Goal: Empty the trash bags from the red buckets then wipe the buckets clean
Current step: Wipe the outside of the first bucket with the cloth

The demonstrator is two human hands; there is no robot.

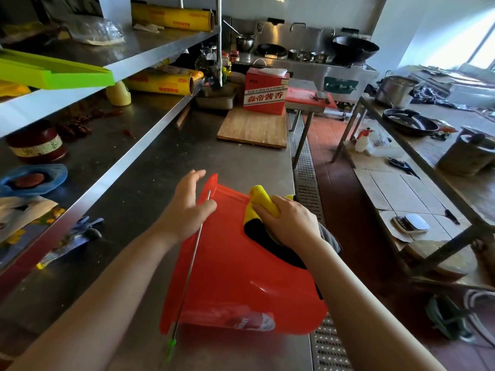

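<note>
A red plastic bucket [230, 277] lies on its side on the steel counter, its wire handle [191, 266] running across its wall. My left hand [187, 207] rests on the bucket's upper left edge with the fingers loosely spread, the thumb by the wire. My right hand [289, 223] grips a yellow and black cloth [261, 203] and presses it against the bucket's upper wall. No trash bag shows in the bucket.
The steel counter [150, 199] runs ahead, with a wooden cutting board [253, 128] and a red carton [265, 93] at its far end. Shelves with cling-film rolls and jars stand to the left. A floor drain grate [308, 180] and a cluttered table lie right.
</note>
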